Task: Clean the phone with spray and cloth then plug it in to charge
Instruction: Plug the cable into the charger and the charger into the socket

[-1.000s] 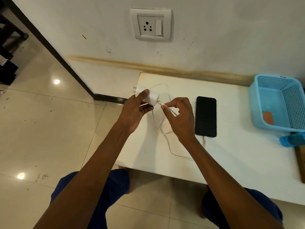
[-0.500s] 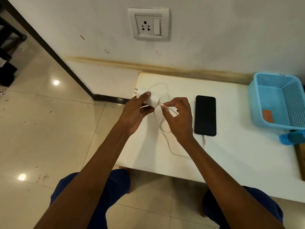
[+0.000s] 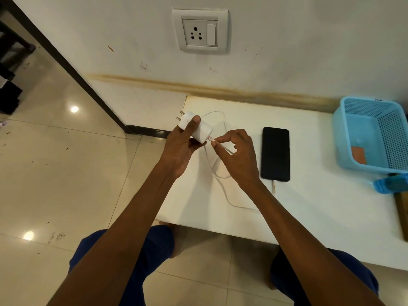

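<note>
Adapter (image 3: pixel 195 129) gripped in left hand (image 3: pixel 180 149), prongs pointing up-left; right hand (image 3: pixel 237 155) pinches cable plug (image 3: pixel 213 140) at its port; wall socket (image 3: pixel 199 29) directly above.

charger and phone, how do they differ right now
The charger is white and blocky; the phone is black and flat. The charger is held up by the left hand, while the phone lies on the table untouched. The phone already has the cable plugged into its near end; at the charger, the right hand pinches the cable's other plug right at its port. Neither is connected to the wall socket.
</note>
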